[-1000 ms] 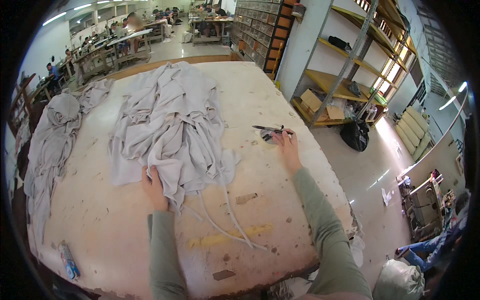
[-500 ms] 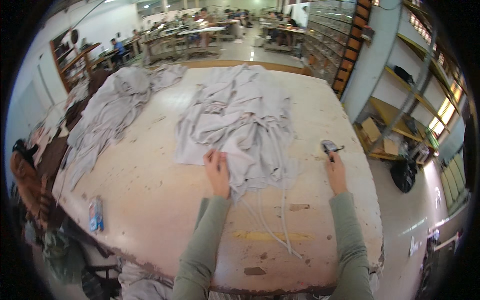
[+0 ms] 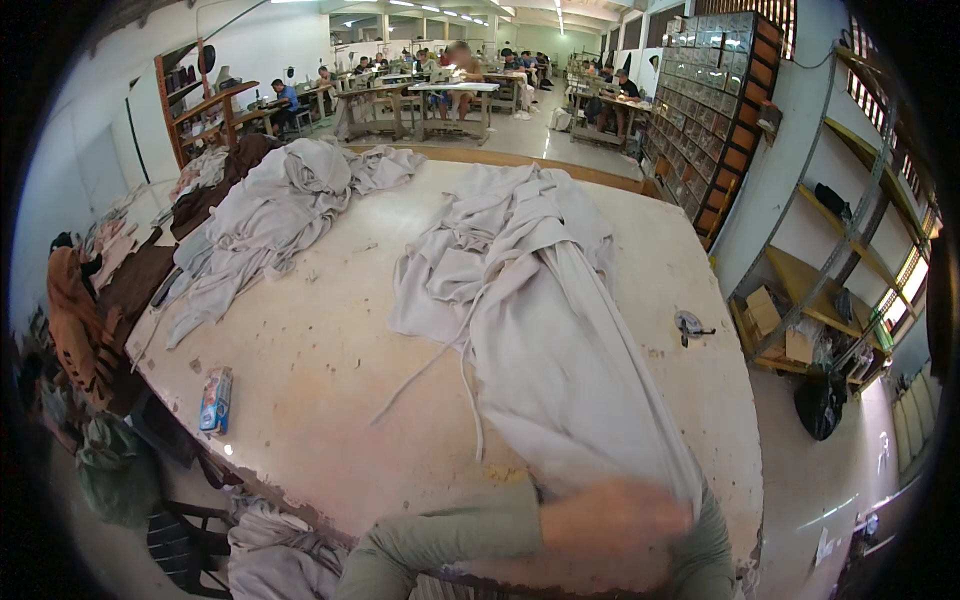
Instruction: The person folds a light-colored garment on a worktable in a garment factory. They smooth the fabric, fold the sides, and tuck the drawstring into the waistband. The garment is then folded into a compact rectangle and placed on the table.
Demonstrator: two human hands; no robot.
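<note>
Pale cloth [image 3: 560, 350] now nearer table edge [image 3: 300, 495]

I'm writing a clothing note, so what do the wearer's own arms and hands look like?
The left sleeve and right sleeve are grey-green, with no pattern visible. The left hand looks ungloved, but blur hides detail. The right hand can't be made out.

And I'm looking for lettering now... nothing I can read from my end! There's printing on the small blue, white and red pack [image 3: 215, 400] by the table's [image 3: 300, 380] near left corner, but it's too tiny for me to make out. Over to the tall drawer rack [image 3: 705, 95] beyond the far right corner: if there are labels, I can't resolve one.
</note>
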